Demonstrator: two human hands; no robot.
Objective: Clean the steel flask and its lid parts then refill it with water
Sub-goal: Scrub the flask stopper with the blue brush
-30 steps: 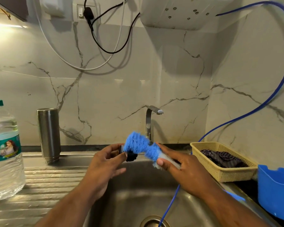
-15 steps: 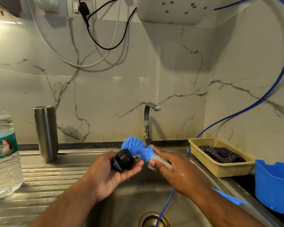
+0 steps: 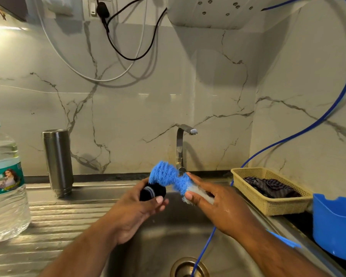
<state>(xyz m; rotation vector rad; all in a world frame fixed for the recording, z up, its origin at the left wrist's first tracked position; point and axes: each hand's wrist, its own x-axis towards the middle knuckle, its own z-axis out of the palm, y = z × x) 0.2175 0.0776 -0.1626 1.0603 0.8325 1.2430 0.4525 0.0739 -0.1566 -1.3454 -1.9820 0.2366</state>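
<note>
The steel flask point(image 3: 58, 161) stands upside down on the ribbed draining board, back left, without its lid. My left hand point(image 3: 136, 208) grips the black lid part point(image 3: 152, 192) above the sink. My right hand point(image 3: 214, 204) holds a bottle brush by its pale handle. The brush's blue bristle head point(image 3: 167, 174) lies against the top of the lid part. A large clear water bottle point(image 3: 5, 186) with a green cap and teal label stands at the far left.
The steel sink point(image 3: 168, 232) with its drain point(image 3: 189, 267) lies below my hands. A tap point(image 3: 181, 144) rises at the back. A thin blue hose point(image 3: 206, 242) runs down into the drain. A beige basket point(image 3: 268, 196) with dark cloth and a blue tub point(image 3: 336, 224) sit right.
My left hand has turned the lid part, so its ribbed side now faces me. The blue bristles have slid over its top. The view has shifted slightly.
</note>
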